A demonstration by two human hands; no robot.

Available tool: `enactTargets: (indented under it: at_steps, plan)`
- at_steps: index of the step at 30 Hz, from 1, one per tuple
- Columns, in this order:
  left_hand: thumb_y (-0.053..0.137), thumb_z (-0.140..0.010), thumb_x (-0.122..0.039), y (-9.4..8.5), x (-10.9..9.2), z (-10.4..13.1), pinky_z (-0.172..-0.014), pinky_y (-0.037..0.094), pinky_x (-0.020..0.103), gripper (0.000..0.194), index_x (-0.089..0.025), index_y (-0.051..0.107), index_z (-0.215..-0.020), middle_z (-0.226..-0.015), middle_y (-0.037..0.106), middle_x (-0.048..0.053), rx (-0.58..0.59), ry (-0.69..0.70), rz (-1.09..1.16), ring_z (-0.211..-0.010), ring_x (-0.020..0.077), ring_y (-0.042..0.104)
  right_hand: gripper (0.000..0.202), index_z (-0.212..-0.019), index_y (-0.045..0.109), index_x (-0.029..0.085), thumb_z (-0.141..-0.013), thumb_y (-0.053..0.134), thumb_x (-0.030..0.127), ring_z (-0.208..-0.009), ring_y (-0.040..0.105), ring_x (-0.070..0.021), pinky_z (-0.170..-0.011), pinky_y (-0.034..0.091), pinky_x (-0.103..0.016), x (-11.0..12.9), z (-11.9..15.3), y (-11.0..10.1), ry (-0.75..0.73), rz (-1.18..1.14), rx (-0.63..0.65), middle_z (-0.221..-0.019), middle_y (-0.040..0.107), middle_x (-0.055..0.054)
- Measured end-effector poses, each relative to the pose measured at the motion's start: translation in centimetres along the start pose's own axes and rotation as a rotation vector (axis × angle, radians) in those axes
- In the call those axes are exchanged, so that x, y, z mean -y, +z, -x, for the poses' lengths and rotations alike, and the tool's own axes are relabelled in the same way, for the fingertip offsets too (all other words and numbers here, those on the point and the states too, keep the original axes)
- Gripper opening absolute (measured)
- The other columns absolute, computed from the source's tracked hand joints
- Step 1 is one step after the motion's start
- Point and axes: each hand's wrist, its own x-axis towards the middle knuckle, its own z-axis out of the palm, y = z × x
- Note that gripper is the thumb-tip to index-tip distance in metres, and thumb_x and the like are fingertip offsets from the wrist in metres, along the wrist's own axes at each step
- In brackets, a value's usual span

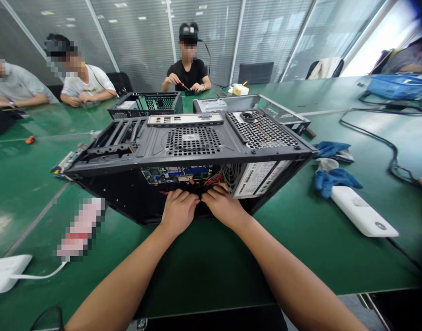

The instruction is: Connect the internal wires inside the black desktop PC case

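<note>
A black computer case (pixel 152 151) lies before me on the green table, its open side facing me and its perforated back panel on top. Both hands reach into the opening. My left hand (pixel 179 209) has its fingers curled together below the motherboard (pixel 176 174). Close beside it, my right hand (pixel 222 204) is also closed, near the bundle of coloured wires (pixel 214 178) and under the power supply (pixel 259 178). The fingertips of the two hands nearly meet. Whatever they grip is hidden by the fingers and the dark interior.
Blue gloves (pixel 337 179) and a white power bank (pixel 364 211) lie to the right, with black cables beyond. At the left are a blurred-out phone (pixel 80 227) and a white device (pixel 7 273). More cases (pixel 147 103) stand behind; a person across the table holds a screwdriver (pixel 183 85).
</note>
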Motion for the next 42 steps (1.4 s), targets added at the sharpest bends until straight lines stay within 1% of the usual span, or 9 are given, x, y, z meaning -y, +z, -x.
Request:
enactTargets:
  at_steps: [4, 6, 9, 16, 19, 25, 30, 36, 42]
  plan:
    - [0.052, -0.097, -0.030, 0.12, 0.05, 0.17, -0.070, 0.034, 0.036, 0.021, -0.021, 0.069, -0.089, -0.074, 0.064, 0.004, -0.024, 0.008, -0.007, -0.079, 0.0222, 0.052, 0.015, -0.084, 0.063, 0.020, -0.094, 0.054, 0.016, -0.082, 0.054, -0.0211, -0.087, 0.033, -0.035, 0.15, -0.02, -0.12, 0.029, 0.000, -0.017, -0.074, 0.063, -0.002]
    - [0.052, -0.097, -0.030, 0.20, 0.08, 0.23, -0.070, 0.035, 0.036, 0.021, -0.021, 0.069, -0.088, -0.074, 0.064, 0.004, -0.033, 0.009, -0.009, -0.079, 0.0221, 0.052, 0.017, -0.081, 0.062, 0.020, -0.095, 0.054, 0.018, -0.082, 0.055, -0.0214, -0.085, 0.033, -0.035, 0.23, -0.04, -0.30, 0.042, -0.002, -0.013, -0.074, 0.063, -0.003]
    - [0.052, -0.097, -0.031, 0.28, 0.10, 0.29, -0.071, 0.035, 0.036, 0.022, -0.021, 0.069, -0.088, -0.074, 0.064, 0.004, -0.043, 0.012, -0.007, -0.079, 0.0220, 0.053, 0.020, -0.077, 0.060, 0.020, -0.096, 0.054, 0.020, -0.082, 0.055, -0.0215, -0.085, 0.033, -0.035, 0.35, -0.09, -0.58, 0.056, 0.006, 0.006, -0.074, 0.064, -0.004]
    - [0.052, -0.097, -0.030, 0.28, 0.06, 0.35, -0.071, 0.035, 0.036, 0.021, -0.022, 0.070, -0.089, -0.074, 0.065, 0.004, -0.048, 0.021, -0.001, -0.079, 0.0219, 0.053, 0.013, -0.084, 0.062, 0.018, -0.095, 0.057, 0.022, -0.084, 0.056, -0.0228, -0.084, 0.035, -0.035, 0.54, -0.18, -0.69, 0.072, 0.044, 0.059, -0.077, 0.065, -0.005]
    - [0.053, -0.097, -0.030, 0.20, 0.04, 0.30, -0.070, 0.035, 0.036, 0.021, -0.021, 0.070, -0.088, -0.074, 0.064, 0.004, -0.045, 0.022, -0.007, -0.079, 0.0218, 0.052, 0.017, -0.081, 0.063, 0.018, -0.095, 0.055, 0.020, -0.084, 0.056, -0.0224, -0.085, 0.035, -0.036, 0.39, -0.13, -0.40, 0.061, 0.021, 0.064, -0.077, 0.065, -0.005]
    - [0.051, -0.097, -0.028, 0.12, 0.03, 0.05, -0.070, 0.035, 0.036, 0.021, -0.022, 0.070, -0.090, -0.072, 0.064, 0.004, -0.039, 0.017, -0.019, -0.079, 0.0218, 0.053, 0.018, -0.079, 0.066, 0.021, -0.094, 0.055, 0.016, -0.084, 0.054, -0.0213, -0.089, 0.035, -0.037, -0.05, 0.03, 0.12, 0.026, -0.028, 0.027, -0.073, 0.063, -0.002]
    - [0.052, -0.096, -0.026, 0.10, 0.07, -0.09, -0.070, 0.036, 0.036, 0.018, -0.022, 0.070, -0.091, -0.075, 0.065, 0.003, -0.004, 0.012, -0.014, -0.079, 0.0221, 0.053, 0.017, -0.081, 0.066, 0.021, -0.092, 0.057, 0.014, -0.083, 0.054, -0.0207, -0.088, 0.035, -0.036, -0.07, 0.05, 0.14, 0.008, -0.022, 0.026, -0.075, 0.065, -0.002]
    - [0.053, -0.097, -0.028, 0.06, 0.06, 0.03, -0.071, 0.035, 0.036, 0.019, -0.022, 0.070, -0.090, -0.074, 0.065, 0.003, -0.018, 0.000, 0.001, -0.079, 0.0223, 0.053, 0.021, -0.077, 0.063, 0.020, -0.096, 0.055, 0.021, -0.083, 0.055, -0.0209, -0.087, 0.035, -0.035, 0.20, -0.05, 0.03, 0.050, -0.002, -0.003, -0.074, 0.064, -0.003]
    - [0.053, -0.097, -0.031, 0.24, 0.09, 0.27, -0.071, 0.035, 0.036, 0.020, -0.022, 0.070, -0.089, -0.073, 0.064, 0.004, -0.032, 0.008, -0.006, -0.079, 0.0224, 0.052, 0.021, -0.076, 0.061, 0.020, -0.096, 0.055, 0.021, -0.082, 0.056, -0.0205, -0.085, 0.035, -0.034, 0.28, -0.09, -0.32, 0.061, 0.001, 0.003, -0.073, 0.064, -0.002]
